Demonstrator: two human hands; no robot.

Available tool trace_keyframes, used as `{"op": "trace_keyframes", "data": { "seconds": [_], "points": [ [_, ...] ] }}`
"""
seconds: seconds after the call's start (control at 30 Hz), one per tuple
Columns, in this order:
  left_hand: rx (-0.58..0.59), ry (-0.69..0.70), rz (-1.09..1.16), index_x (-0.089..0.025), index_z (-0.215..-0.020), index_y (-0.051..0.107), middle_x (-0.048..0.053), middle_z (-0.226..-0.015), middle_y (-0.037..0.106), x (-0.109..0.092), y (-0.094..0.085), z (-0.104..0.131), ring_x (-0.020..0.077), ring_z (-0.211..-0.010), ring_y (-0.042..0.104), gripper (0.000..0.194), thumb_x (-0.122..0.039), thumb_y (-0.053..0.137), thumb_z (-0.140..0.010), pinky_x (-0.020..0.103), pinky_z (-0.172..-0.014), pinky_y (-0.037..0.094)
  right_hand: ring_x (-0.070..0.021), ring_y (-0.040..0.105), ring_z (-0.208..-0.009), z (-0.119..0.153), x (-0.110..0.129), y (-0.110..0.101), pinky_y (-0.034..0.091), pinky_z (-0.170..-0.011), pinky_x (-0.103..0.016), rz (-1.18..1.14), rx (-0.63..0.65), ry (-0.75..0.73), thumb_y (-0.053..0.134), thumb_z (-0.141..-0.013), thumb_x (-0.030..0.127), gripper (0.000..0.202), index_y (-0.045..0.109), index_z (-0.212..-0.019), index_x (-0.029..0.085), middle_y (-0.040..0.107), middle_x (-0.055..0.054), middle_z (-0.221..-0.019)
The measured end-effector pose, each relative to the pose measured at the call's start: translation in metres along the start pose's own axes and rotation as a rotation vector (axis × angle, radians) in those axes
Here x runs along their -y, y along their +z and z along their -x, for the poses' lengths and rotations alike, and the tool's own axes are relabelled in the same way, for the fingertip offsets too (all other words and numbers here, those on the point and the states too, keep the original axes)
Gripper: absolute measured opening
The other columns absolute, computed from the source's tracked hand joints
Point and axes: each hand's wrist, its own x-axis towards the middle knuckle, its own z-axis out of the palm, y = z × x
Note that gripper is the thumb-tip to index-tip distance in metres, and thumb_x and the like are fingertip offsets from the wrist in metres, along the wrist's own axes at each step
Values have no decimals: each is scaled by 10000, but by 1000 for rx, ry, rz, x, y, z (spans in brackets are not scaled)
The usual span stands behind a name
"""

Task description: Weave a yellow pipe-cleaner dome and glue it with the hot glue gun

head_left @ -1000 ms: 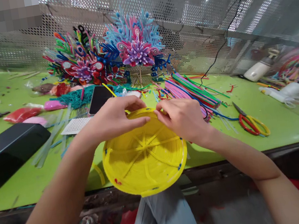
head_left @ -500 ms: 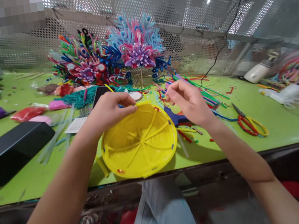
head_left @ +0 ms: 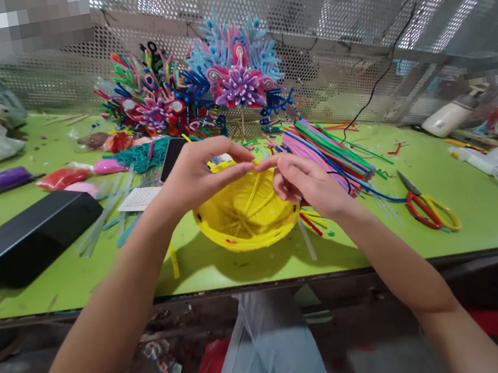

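A yellow bowl-shaped frame [head_left: 257, 236], with strips crossing inside it and small coloured spots on its rim, is tilted with its opening toward me. My left hand [head_left: 212, 167] pinches its far rim between thumb and fingers. At that same spot, the index fingertip of my right hand [head_left: 308, 180] meets my left fingertips; its other fingers are curled beside the frame's right side. Whether a small piece lies between the right fingers is hidden. A short yellow strip [head_left: 174, 262] lies on the green table [head_left: 151, 285] left of the frame.
Red-and-yellow-handled scissors [head_left: 428, 204] lie on the right. Bundled coloured pipe cleaners [head_left: 333, 147] are behind my right hand. A long black box [head_left: 28, 239] stands left. Colourful flower-like decorations [head_left: 238, 80] rise at the back, before a perforated metal panel. A glue gun [head_left: 497, 157] is far right.
The yellow frame has tipped, its near rim rising away from the table edge. My right hand has moved left until its fingertip meets my left fingers. The view has shifted slightly.
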Motion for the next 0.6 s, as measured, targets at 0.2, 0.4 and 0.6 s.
{"op": "trace_keyframes", "data": {
  "seconds": [0.2,0.4,0.6],
  "points": [
    [-19,105,165,-218,-873,728,20,-882,768,-2,0,3,136,-811,687,158,-352,644,-861,254,-769,523,-61,393,-489,-2,-4,4,300,-448,-201,-47,16,-37,497,-917,622,457,632,-1029,199,496,63,-594],
    [-60,16,118,-201,-748,704,19,-747,733,-6,3,3,157,-721,660,218,-412,701,-805,259,-699,507,-63,378,-486,-4,-10,2,279,-437,-207,-62,40,-13,470,-931,620,478,633,-1070,192,497,61,-598],
    [37,84,98,-202,-759,597,15,-753,650,-1,2,4,144,-714,580,239,-419,610,-858,265,-702,454,-64,374,-494,-4,-11,4,287,-441,-202,-42,112,-47,434,-942,631,509,608,-1102,180,486,60,-606]
  ]
}}
